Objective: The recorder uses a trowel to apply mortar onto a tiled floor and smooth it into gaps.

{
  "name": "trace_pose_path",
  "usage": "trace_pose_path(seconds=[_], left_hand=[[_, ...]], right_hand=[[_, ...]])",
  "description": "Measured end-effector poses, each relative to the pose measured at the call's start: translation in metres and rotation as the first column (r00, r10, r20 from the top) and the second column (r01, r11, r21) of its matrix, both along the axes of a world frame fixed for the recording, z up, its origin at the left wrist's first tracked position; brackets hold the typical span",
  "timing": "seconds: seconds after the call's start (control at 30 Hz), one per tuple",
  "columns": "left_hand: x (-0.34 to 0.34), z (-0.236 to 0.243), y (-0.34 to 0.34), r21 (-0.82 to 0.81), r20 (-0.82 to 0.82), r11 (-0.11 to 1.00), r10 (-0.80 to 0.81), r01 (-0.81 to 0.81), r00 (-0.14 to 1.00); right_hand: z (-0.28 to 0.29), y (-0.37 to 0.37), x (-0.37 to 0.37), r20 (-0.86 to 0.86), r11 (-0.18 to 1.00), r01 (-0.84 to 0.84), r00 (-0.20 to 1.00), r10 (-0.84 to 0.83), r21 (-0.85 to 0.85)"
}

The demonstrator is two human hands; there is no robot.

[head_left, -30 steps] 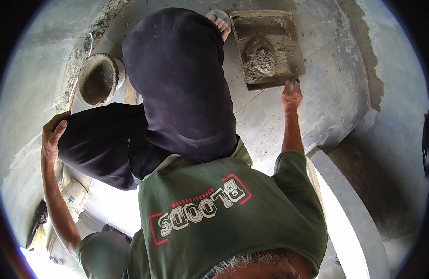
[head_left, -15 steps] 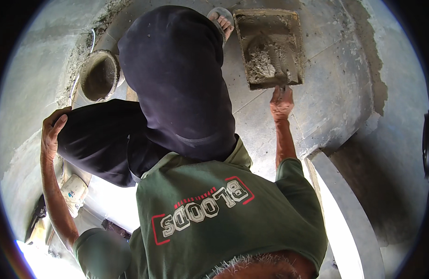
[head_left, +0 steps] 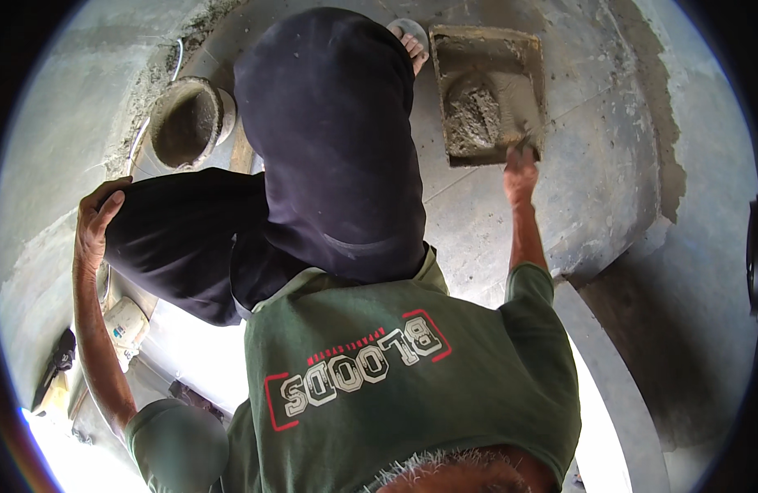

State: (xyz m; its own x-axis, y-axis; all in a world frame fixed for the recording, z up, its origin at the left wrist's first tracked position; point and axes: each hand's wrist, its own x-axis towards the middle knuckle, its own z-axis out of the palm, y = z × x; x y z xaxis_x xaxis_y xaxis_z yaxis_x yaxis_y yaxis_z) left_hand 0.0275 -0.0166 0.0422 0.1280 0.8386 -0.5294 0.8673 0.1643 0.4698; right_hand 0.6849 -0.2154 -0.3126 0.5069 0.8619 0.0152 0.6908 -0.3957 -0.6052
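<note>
My right hand (head_left: pixel 520 176) is closed around the handle of a trowel (head_left: pixel 523 142) at the near right corner of a shallow rectangular tray (head_left: pixel 443 99). Motion smears the trowel, and its blade is hard to make out. Inside the tray, wet grey mortar (head_left: pixel 475 115) lies heaped toward the left, with a thin smear of it on the right. My left hand (head_left: pixel 94 220) rests on my bent left knee in dark trousers, thumb apart from the fingers, holding nothing.
A mortar-coated bucket (head_left: pixel 184 123) stands left of my legs, beside a white cable (head_left: pixel 179 59) along the wall's rough base. Behind my left arm sits a whitish container (head_left: pixel 126 327). At the right, a curved pale ledge (head_left: pixel 613 361) borders a dark recess.
My right hand and the trowel have shifted right along the tray's near edge. The mortar now looks gathered into a rounder heap. My left hand stays on the knee.
</note>
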Motion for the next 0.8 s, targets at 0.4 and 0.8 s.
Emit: trace_pose_path(seconds=[0.4, 0.8], left_hand=[[0.002, 0.003, 0.003, -0.043, -0.034, 0.998, 0.052, -0.054, 0.998], [-0.001, -0.004, 0.011, -0.088, 0.012, 0.994, 0.067, -0.065, 0.998]], right_hand=[[0.005, 0.071, 0.036, 0.099, 0.836, -0.360, 0.895, 0.435, -0.414], [0.012, -0.060, 0.036, 0.400, 0.874, -0.040, 0.878, 0.262, -0.485]])
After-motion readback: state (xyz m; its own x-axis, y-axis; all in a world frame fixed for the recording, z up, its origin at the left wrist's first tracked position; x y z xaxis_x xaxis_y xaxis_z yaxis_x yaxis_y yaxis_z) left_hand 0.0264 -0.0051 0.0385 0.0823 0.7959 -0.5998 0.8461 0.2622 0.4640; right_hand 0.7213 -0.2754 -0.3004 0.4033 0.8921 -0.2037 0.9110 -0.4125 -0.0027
